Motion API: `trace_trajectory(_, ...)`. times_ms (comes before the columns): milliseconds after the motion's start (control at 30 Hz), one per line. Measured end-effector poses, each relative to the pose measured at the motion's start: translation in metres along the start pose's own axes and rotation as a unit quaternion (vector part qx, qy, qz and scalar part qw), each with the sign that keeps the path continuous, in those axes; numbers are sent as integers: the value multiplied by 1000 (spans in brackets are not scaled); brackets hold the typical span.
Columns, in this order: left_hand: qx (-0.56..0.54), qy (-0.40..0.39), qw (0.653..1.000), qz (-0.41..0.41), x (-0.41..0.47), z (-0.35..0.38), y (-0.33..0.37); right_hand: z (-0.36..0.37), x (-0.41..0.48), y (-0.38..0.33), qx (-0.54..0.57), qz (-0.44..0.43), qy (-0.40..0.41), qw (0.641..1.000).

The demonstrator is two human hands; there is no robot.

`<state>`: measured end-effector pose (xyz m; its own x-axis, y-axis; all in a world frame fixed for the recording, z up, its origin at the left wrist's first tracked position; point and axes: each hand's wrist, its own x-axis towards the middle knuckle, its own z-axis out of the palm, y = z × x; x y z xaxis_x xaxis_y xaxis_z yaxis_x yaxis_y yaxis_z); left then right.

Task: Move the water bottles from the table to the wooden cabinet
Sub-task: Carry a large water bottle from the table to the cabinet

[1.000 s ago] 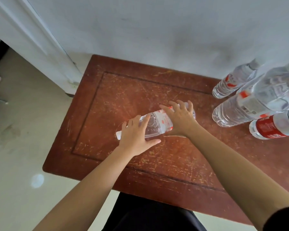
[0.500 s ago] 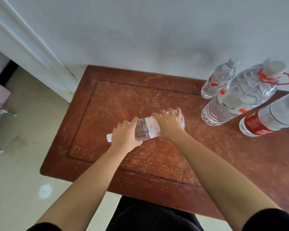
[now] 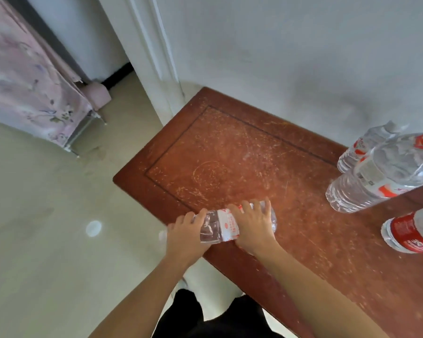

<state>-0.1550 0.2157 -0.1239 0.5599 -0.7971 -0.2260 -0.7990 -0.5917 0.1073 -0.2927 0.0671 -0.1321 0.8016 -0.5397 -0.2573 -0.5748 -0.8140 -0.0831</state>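
Water bottle (image 3: 220,226), small and clear with a white-and-red label, is held sideways at the near left edge of the table (image 3: 230,154), its blurred white cap end reaching past the edge over the pale floor (image 3: 47,240). Whether it rests on the wood or is raised above it cannot be told. The neck end is wrapped by the left hand (image 3: 186,237), whose grip is closed round it with the fingers curled over the top. The base end is covered by the right hand (image 3: 253,228), its grip likewise closed on the bottle and its fingers folded over the far side. Three more bottles are seen upright at the right of the scratched red-brown table, well apart from the hands: a small bottle (image 3: 362,147) nearest the grey wall (image 3: 279,57), a large bottle (image 3: 381,181) just in front of it, and a red-labelled bottle (image 3: 410,230) nearer still, cut off by the frame edge. A white door frame (image 3: 154,57) is seen at the table's far left corner, and a pink floral cloth (image 3: 22,81) hangs beyond it.
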Motion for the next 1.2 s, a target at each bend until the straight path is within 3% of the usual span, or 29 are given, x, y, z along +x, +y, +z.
trace_trajectory(167, 4, 87, 994, -59, -52, -30, -86, -20, 19, -99, 14, -105, 60, 993)
trace_trajectory(300, 6, 168, 973, -156, -104, -70, -187, -64, 49, -220, 12, -210, 149, 966)
trace_trajectory(500, 49, 313, 900, -301, -227, -135, -356, -128, 47, -455, 57, -375, 284, 881)
trace_trajectory(667, 95, 394, 819, -407, -348, -165, -456, -154, 10, -634, 88, -499, 323, 799)
trace_trajectory(900, 169, 429, 720, -519, -463, -161, -543, -155, -36, -807, 120, -634, 330, 689)
trace_trajectory(1200, 223, 386, 649, -617, -534, -160, -722, -118, -25, -1048, 183, -706, 314, 608)
